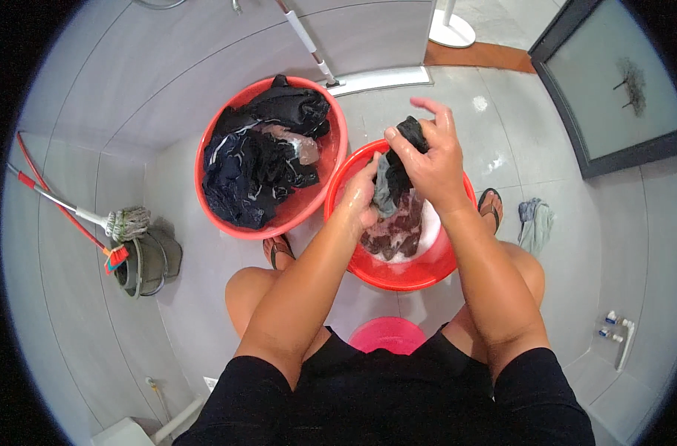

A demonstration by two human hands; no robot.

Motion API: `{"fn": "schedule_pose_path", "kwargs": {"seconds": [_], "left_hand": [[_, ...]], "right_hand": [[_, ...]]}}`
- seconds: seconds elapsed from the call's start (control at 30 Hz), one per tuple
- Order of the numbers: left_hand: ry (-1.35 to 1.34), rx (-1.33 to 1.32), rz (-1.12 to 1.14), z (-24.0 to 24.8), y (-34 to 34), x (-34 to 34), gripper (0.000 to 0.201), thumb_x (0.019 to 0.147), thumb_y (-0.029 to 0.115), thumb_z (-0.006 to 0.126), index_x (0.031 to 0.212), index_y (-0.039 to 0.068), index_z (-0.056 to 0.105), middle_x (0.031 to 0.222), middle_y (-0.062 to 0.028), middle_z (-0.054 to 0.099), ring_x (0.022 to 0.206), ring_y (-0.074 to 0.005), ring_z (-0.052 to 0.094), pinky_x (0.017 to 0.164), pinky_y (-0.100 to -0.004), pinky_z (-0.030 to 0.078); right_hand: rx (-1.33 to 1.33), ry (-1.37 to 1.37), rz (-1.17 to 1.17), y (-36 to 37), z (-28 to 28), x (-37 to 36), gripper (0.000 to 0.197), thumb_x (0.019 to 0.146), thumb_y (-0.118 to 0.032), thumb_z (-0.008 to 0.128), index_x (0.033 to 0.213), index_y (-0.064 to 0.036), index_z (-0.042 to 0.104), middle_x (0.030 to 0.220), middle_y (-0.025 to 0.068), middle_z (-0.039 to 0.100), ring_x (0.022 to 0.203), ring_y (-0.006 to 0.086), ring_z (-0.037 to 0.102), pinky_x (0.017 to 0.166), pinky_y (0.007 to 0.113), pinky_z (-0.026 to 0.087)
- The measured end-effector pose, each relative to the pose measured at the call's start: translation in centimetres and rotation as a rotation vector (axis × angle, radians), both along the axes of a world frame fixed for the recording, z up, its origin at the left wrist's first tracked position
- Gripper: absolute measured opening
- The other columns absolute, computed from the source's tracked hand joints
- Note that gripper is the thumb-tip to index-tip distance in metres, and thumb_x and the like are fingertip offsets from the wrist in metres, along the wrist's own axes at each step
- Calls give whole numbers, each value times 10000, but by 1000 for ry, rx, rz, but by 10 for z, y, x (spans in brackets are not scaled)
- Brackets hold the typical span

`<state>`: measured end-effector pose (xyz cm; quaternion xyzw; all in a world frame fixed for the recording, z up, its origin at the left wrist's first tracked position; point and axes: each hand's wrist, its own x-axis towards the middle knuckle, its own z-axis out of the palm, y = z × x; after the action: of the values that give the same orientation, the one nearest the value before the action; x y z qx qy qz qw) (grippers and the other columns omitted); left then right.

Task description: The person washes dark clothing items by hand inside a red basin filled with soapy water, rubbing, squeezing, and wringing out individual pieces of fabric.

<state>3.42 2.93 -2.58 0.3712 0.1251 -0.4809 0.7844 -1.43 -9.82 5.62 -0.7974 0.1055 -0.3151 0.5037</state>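
A wet black and grey cloth (385, 184), perhaps a sock, is held up between my two hands over a red basin (409, 279). My left hand (359, 197) grips its grey part near the basin's left rim. My right hand (436, 157) pinches the bunched black part, with one finger stretched away from it. Below them, in the basin, dark brownish cloth (398, 232) lies in water with white suds. Part of the basin is hidden by my hands and forearms.
A larger red basin (206, 199) with dark wet clothes (253, 167) stands at the left. Further left are a bucket (160, 256), a mop (128, 223) and a brush (116, 259). Greyish cloth (535, 227) lies on the floor at right. A framed door (613, 111) stands far right.
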Motion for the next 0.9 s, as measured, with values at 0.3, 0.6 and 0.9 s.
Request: {"fn": "schedule_pose_path", "kwargs": {"seconds": [0.3,0.6,0.9], "left_hand": [[-412,-207,107,-43,16,-19,331,1031,405,481,1086,111,624,992,-40,656,930,-203,661,801,-389,570],[-282,188,361,26,-6,-6,251,984,226,632,1097,4,664,1033,-113,702,909,-241,692,821,-394,572],[-57,28,378,10,26,10,312,1005,346,622,1078,45,660,1006,-98,710,868,-237,695,773,-403,578]], "right_hand": [[-332,-124,279,71,-7,-37,246,762,-190,790,739,-37,599,910,131,627,799,350,592,705,418,496],[247,164,-258,-25,-65,20,280,886,-238,727,853,30,654,826,136,660,741,235,615,704,374,502],[370,149,318,44,-6,-35,381,864,-184,785,1160,-13,616,1087,71,682,1041,156,628,924,325,507]]}}
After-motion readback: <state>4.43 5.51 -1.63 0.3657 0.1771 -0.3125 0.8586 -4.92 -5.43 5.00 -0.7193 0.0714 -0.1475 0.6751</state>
